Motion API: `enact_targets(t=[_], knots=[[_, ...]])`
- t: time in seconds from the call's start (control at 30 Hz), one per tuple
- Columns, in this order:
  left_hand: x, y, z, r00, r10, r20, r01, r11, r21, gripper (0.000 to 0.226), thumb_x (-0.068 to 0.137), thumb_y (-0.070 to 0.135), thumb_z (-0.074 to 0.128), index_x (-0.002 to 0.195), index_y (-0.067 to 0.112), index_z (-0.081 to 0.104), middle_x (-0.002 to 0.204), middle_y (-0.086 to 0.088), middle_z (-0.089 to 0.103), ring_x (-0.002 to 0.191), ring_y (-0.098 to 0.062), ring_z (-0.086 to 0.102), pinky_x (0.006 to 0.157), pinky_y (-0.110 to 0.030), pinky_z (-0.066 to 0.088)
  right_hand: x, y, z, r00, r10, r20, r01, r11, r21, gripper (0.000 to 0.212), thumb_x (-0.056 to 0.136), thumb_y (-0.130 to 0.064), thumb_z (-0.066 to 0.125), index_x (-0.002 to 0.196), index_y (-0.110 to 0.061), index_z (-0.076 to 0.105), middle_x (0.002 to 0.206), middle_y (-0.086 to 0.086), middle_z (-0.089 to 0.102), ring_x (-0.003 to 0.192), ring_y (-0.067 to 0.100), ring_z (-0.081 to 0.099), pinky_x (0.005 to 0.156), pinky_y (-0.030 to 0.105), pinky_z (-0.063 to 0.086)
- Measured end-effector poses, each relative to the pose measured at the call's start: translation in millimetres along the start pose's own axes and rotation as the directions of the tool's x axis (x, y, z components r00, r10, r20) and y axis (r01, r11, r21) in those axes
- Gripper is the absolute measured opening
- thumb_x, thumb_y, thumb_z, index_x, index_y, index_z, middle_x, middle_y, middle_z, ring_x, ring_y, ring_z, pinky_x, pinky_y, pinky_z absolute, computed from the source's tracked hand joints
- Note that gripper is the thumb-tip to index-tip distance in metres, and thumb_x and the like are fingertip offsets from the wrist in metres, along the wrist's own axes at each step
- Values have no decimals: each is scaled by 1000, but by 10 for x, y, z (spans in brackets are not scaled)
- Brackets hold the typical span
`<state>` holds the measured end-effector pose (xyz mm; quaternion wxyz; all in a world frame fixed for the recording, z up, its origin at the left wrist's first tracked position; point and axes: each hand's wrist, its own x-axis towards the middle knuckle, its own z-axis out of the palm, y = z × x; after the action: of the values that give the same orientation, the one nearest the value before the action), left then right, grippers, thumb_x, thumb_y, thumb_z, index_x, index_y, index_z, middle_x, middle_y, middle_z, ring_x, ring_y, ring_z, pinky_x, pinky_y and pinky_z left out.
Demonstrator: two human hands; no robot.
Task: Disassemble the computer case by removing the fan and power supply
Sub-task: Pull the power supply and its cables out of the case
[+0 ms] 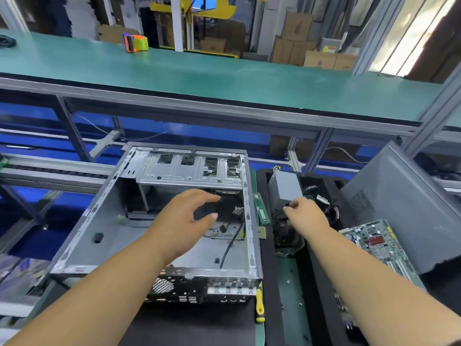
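The open grey computer case [82, 228] lies flat on the bench, its inside mostly bare apart from a drive cage [189, 168] at the far end and loose black cables [232, 236]. My left hand [184, 218] hovers over the case interior, fingers spread, holding nothing. The grey power supply [284, 188] stands outside the case in a black tray [264, 178] to the right. My right hand [304, 211] has its fingers closed on the near lower corner of the power supply. A dark fan-like part [287, 236] lies just below it, partly hidden.
A green motherboard [376, 240] lies at the right beside a grey side panel [404, 203]. RAM sticks [260, 208] rest along the case's right wall. A yellow-handled screwdriver [259, 305] lies at the case's near right corner. A green shelf [224, 78] runs overhead with a tape dispenser [134, 42].
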<state>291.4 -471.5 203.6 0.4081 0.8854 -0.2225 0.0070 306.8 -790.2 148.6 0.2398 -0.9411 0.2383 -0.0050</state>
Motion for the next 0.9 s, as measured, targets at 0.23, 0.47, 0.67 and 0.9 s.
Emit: enact_targets(t=[0.23,0.47,0.67,0.9], knots=[[559,284,485,998,-62,-12,62,998,-7,31,92,28,64,119,42,64,121,26,54,119,4,47,103,-23,36,813,194,-131,993,72,92,-69,997,-36,62,89,-50,57,137,-13,47,135,14,48,119,34,50,88,38,41],[969,506,828,995,-96,42,92,992,81,33,94,32,61,125,41,60,127,24,50,121,5,41,91,-2,25,1413,147,194,958,202,203,-199,979,-34,124,66,-77,69,155,-16,9,151,18,30,137,40,32,104,48,38],[1057,563,865,993,-113,27,111,990,82,33,95,30,60,127,38,60,125,29,48,119,13,38,94,1,22,1700,9,422,931,297,213,-307,951,16,137,59,-69,79,155,-24,-9,150,20,29,135,41,34,102,49,40],[1054,532,774,993,-121,-4,121,992,19,32,94,32,59,125,43,60,127,29,48,121,12,42,100,-12,31,1660,62,305,946,293,139,-307,947,93,120,69,-54,74,156,-29,-5,147,19,31,129,41,38,89,46,42]])
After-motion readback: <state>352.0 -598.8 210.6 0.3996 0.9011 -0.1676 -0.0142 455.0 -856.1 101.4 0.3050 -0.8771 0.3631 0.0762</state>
